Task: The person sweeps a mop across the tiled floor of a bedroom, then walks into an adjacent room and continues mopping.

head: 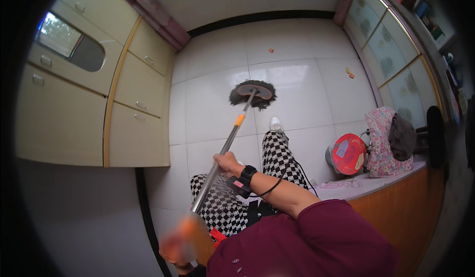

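A mop with a telescopic metal pole (227, 143) slants up and away from me. Its dark grey fringed head (256, 93) lies on the tiled floor (215, 117). My right hand (228, 163) is wrapped around the middle of the pole, below an orange collar (240, 120). At the lower left, my left hand (174, 249) holds the pole's near end, by an orange part; blur hides the fingers there. Beyond the mop head lies a small orange scrap (271, 50). Another yellow and orange scrap (349, 73) is on the floor to the right.
Cream cabinets (137, 95) line the left side. On the right are a glass-panelled cabinet (389, 54), a round bin with a red lid (349, 154), and a floral cloth (380, 143) with a dark cloth on it. A wood-sided bed or bench (400, 210) stands close at my right.
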{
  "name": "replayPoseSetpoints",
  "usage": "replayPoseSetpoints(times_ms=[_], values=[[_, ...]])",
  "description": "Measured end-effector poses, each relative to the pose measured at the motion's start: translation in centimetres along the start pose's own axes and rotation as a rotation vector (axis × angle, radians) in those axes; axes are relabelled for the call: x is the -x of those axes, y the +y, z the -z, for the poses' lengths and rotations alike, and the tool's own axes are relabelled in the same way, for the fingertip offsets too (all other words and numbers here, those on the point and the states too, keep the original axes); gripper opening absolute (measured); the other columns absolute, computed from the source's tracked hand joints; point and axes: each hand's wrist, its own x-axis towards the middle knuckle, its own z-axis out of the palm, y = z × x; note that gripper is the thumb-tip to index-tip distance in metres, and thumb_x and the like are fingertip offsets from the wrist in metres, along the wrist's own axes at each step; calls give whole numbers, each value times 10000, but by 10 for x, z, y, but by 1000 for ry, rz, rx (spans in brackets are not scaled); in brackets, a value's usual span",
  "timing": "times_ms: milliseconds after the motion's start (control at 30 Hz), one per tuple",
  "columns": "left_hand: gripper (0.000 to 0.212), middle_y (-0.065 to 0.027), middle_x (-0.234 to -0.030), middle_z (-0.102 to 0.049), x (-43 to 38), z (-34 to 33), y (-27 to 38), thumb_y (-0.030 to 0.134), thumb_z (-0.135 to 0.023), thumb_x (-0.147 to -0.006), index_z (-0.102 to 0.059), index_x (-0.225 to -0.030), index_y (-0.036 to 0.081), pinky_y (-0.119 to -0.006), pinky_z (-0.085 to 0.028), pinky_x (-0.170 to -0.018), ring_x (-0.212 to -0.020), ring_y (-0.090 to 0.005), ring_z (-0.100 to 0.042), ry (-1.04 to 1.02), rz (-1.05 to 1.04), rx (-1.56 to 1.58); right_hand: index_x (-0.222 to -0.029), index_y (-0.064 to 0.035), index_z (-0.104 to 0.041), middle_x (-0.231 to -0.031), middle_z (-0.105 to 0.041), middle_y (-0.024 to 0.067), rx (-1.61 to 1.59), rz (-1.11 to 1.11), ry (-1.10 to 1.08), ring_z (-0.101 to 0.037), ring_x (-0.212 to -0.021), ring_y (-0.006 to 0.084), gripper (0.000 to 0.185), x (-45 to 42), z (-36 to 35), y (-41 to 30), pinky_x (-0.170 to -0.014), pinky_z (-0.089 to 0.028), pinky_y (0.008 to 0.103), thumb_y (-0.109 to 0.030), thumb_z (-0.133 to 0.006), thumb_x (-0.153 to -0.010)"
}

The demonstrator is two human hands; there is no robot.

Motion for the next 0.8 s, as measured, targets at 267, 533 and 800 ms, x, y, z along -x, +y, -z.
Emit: replayPoseSetpoints(times_ms=[267, 533, 800], values=[[376, -201, -1017, -567, -115, -101, 12, 23, -501, -734, -443, -1098, -54, -399, -430, -886, -979, -285, -552, -401, 159, 619, -712, -23, -495, -610, -523, 66, -534, 214, 258, -559, -538, 213, 100, -10, 134, -94, -535, -496, 356, -99, -531, -768], [245, -216, -1095, -541, -217, -251, 29, -51, -485, -793, -481, -1036, -19, -379, -367, -954, -1071, -285, -507, -475, 95, 1014, -667, -81, -429, -606, -456, 48, -934, 622, 327, -485, -543, 196, 123, -34, 257, -184, -521, -450, 361, -149, -438, -769], [202, -113, -1113, -536, -282, -353, 79, 21, -509, -856, -501, -1058, 18, -267, -380, -898, -1049, -169, -493, -558, 89, 1203, -612, -79, -419, -562, -427, 31, -956, 732, 430, -453, -533, 152, 123, -56, 331, -278, -508, -394, 277, -72, -425, -735]])
